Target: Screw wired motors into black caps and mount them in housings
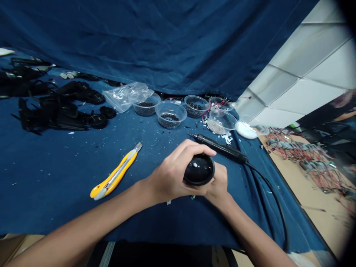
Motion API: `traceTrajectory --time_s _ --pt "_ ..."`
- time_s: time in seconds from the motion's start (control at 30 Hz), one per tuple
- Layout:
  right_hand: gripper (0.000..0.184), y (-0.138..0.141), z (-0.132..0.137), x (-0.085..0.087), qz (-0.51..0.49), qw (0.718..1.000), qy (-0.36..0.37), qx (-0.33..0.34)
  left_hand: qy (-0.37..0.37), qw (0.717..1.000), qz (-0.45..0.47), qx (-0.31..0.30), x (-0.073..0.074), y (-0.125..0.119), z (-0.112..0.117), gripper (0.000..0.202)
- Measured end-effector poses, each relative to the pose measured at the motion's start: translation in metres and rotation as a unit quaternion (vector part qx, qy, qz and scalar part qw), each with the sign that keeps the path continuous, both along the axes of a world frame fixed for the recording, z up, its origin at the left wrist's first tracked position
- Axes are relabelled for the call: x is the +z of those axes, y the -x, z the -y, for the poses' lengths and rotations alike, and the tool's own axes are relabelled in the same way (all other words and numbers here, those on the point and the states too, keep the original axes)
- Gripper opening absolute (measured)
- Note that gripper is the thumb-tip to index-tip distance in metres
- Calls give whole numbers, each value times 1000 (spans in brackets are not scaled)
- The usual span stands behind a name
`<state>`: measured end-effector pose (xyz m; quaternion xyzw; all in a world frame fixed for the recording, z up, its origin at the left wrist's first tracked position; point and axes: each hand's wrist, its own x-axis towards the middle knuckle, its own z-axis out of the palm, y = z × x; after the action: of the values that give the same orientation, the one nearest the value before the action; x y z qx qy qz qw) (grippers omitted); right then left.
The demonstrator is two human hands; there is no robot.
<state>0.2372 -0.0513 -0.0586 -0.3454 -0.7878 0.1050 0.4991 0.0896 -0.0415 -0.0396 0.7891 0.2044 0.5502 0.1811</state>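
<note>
In the head view a round black plastic housing [199,171] with a cup-like end is held above the blue cloth. My left hand [174,170] wraps around its left side, thumb and fingers curled over it. My right hand [219,181] grips it from the right and below, its fingers mostly hidden behind the housing. A small pale spot shows inside the cup. Just beyond the hands lies a black electric screwdriver [222,148] with its cable running right. To the left rests a yellow utility knife [116,174] with a short length of blade out.
Clear plastic bowls of small screws [171,115] and other parts stand along the back. A clear plastic bag [128,95] lies beside them. Black plastic parts [63,107] are piled at the left. Wired motors [303,148] cover a board at right, near a white tiled wall [292,89].
</note>
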Motion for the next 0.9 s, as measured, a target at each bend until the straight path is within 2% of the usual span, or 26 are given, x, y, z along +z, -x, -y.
traceTrajectory --time_s 0.27,0.57,0.73,0.8,0.9 --pt "20 3 4 -3 -6 999 -23 -21 -11 1000 17 16 3 -4 4 39" --pt "19 2 -4 -12 -27 999 13 -8 -29 1000 1 -3 -3 -2 -3 40" --pt "6 -2 -8 -14 -21 998 50 -17 -11 1000 -21 -6 -7 0 -5 48" --pt "7 -4 -10 -14 -16 998 59 -26 -10 999 -40 13 -8 2 -7 55" --pt "16 -7 -13 -13 -25 995 90 -33 -11 993 -77 93 -12 6 -10 65"
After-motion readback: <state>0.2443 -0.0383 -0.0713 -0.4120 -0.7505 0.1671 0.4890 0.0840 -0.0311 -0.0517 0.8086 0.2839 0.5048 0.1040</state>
